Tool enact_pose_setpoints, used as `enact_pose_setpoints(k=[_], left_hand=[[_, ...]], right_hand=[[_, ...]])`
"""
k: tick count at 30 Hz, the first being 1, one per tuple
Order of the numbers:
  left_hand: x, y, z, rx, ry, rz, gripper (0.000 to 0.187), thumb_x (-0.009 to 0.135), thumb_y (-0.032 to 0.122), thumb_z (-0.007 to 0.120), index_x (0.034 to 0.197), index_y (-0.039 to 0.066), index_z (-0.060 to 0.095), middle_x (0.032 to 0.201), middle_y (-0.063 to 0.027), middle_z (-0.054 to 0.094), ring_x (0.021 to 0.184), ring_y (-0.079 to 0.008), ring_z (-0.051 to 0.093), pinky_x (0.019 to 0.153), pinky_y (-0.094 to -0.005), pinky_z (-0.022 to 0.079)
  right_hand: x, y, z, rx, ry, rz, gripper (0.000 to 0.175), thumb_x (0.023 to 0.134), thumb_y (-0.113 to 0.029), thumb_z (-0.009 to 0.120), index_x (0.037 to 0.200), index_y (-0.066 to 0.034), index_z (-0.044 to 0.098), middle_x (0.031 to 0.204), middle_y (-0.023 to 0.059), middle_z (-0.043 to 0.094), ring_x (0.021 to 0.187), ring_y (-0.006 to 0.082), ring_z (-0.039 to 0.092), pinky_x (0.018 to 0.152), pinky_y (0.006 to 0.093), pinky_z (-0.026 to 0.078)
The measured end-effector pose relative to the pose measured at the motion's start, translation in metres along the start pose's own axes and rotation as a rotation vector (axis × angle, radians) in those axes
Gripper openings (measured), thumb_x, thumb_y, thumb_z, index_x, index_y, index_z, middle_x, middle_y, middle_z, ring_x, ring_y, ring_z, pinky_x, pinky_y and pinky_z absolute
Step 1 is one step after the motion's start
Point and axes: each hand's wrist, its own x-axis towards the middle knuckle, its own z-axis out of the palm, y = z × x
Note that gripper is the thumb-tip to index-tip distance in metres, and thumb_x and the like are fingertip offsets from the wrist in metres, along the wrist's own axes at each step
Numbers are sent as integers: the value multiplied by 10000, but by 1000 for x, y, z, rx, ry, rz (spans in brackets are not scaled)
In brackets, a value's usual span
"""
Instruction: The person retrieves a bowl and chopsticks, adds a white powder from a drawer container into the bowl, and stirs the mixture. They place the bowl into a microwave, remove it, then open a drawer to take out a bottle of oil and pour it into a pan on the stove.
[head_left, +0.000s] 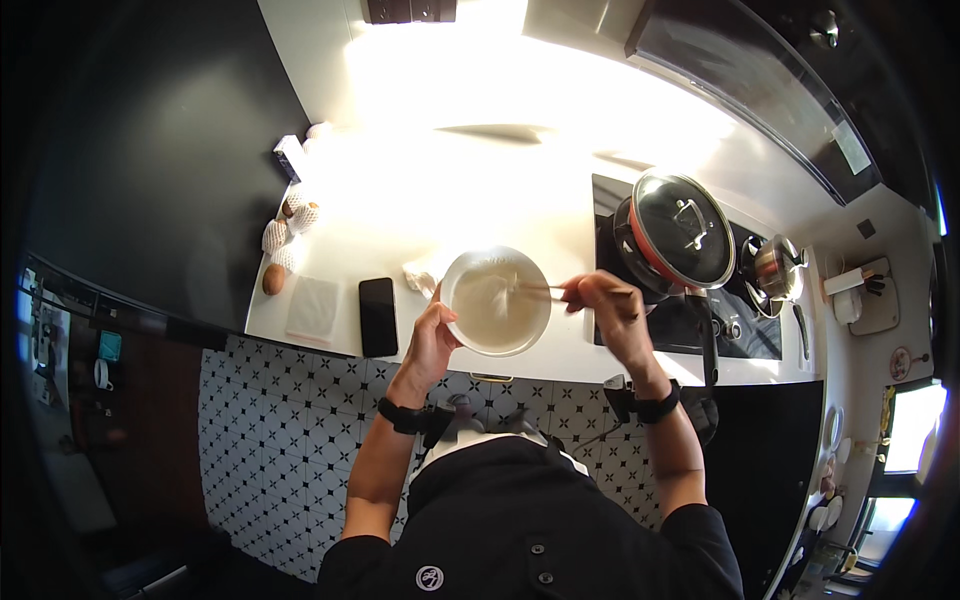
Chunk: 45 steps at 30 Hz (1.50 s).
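My left hand (435, 330) grips the left rim of a white bowl (496, 346) at the counter's front edge. Inside the bowl is a pale, cloudy liquid (480, 300). In my right hand (611, 307) are thin utensils, apparently chopsticks (551, 288), whose tips reach into the liquid; they are blurred, so their exact kind and number are unclear. Crumpled white tissue or wrap (420, 276) lies just behind my left hand. A black smartphone (378, 317) rests left of the bowl, beside a clear plastic bag (312, 309).
Kiwifruit (274, 280), several in white foam nets (276, 235), line the counter's left side near a small box (289, 157). On the black cooktop (660, 337) at right stand a red pan with a glass lid (682, 229) and a steel pot (777, 268); the pan's handle (709, 337) extends over the front edge.
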Motion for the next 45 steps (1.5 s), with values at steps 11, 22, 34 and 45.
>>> enact_pose_setpoints(k=[11,22,34,45], left_hand=[[4,-4,-7,-48,-4,-31,684,853,246,470,1476,-27,392,1385,-180,554,1239,-270,599,1021,-406,529],[-1,-1,-2,72,-70,-6,802,853,215,459,1610,73,232,1484,-157,453,1291,-249,537,1040,-417,491],[-3,-8,-2,-71,-20,-36,637,859,220,466,1441,-33,421,1341,-166,583,1223,-272,594,1059,-410,484],[-3,-9,-5,-43,-22,-10,619,876,251,469,1418,-47,445,1291,-169,615,1176,-251,630,974,-432,551]], right_hand=[[-1,-7,3,56,45,-33,209,1048,-111,586,1041,55,713,874,77,715,785,113,665,737,252,551],[2,-28,-8,-335,-54,-44,183,1029,-97,610,1028,60,704,877,99,713,743,124,674,672,256,552],[-1,-16,6,-68,-21,7,290,1076,-179,545,1021,54,709,876,84,713,797,129,675,761,273,560],[-4,-11,4,112,-45,-68,283,1067,-171,566,1022,64,716,846,89,719,776,129,669,757,270,554]])
